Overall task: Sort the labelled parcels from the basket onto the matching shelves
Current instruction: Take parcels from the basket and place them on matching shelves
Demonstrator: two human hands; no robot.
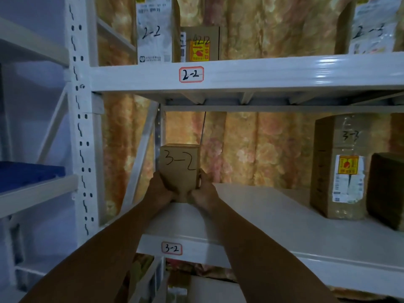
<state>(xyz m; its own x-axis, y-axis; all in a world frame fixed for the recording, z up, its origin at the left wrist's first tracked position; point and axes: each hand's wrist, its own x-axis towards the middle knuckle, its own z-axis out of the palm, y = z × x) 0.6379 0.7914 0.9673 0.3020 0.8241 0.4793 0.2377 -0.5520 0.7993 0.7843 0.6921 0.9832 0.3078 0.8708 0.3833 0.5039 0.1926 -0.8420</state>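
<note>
A small cardboard parcel (pixel 179 166) marked "3-2" stands upright at the left end of the white shelf (pixel 262 219) whose front beam carries a "3-2" tag (pixel 171 248). My left hand (pixel 160 190) grips its lower left side and my right hand (pixel 202 193) grips its lower right side. The parcel's base is hidden behind my fingers. The basket is not in view.
The shelf above bears a "2-2" tag (pixel 191 74) and holds parcels marked "2-2" (pixel 154 29) and "2-3" (pixel 371 25). On the right of the 3-2 level stand a tall box marked "3-3" (pixel 338 167) and a dark box (pixel 387 189). A rack upright (pixel 80 127) stands left.
</note>
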